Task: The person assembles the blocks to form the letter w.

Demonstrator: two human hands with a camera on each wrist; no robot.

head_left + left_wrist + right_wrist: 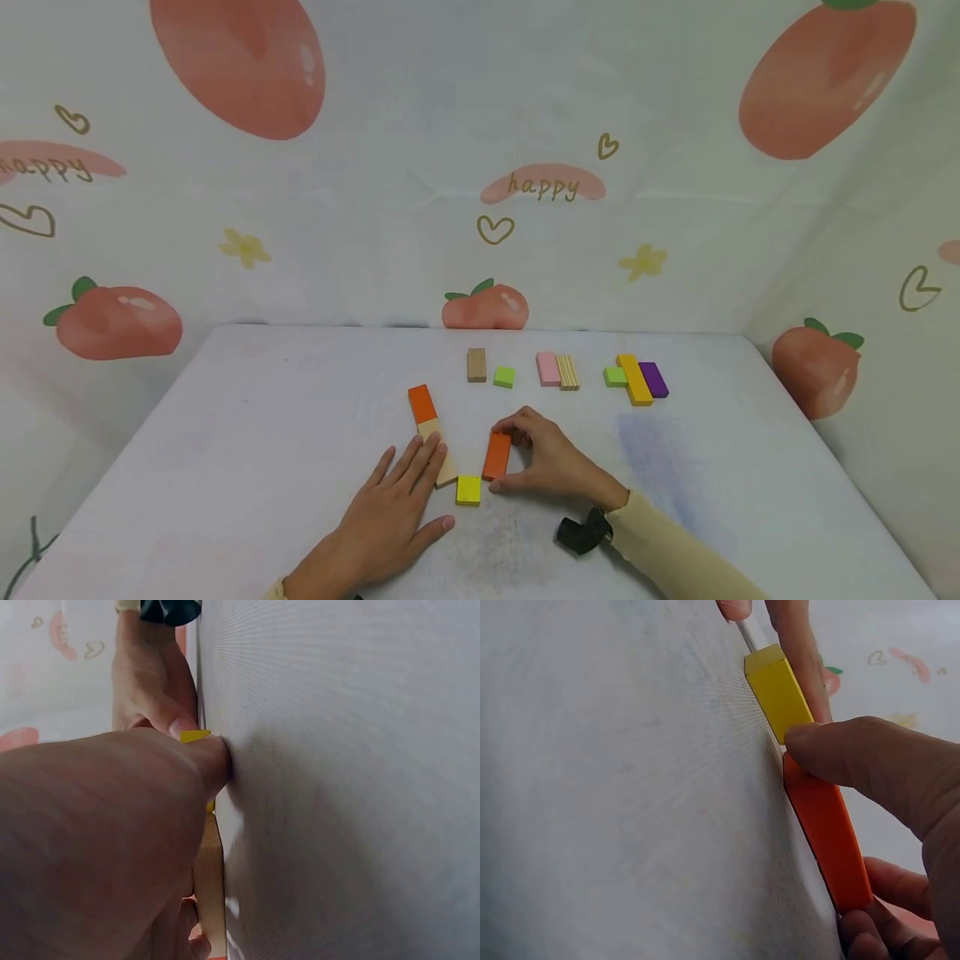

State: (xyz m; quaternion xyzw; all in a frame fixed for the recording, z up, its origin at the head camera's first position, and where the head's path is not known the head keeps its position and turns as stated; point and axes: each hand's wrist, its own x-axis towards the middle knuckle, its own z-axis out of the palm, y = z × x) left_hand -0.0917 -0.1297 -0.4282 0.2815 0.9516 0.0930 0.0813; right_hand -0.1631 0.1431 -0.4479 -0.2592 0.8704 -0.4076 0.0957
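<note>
My right hand (553, 461) pinches an orange block (497, 456) lengthwise, thumb at its near end and fingers at its far end. In the right wrist view this orange block (829, 840) lies along the tabletop, close to a yellow block (780, 694). With fingers spread and straight, my left hand (386, 517) rests on a plain wooden block (446, 472), partly covering it. Another orange block (422, 403) meets the far end of that wooden piece. The small yellow block (468, 491) sits at its near end, between the two hands.
Along the back lie a brown block (476, 366), a green block (504, 377), a pink block (548, 369) beside a striped one (567, 372), and, at right, a green block (615, 377), an amber block (634, 380) and a purple block (654, 379). A printed cloth (390, 208) hangs behind.
</note>
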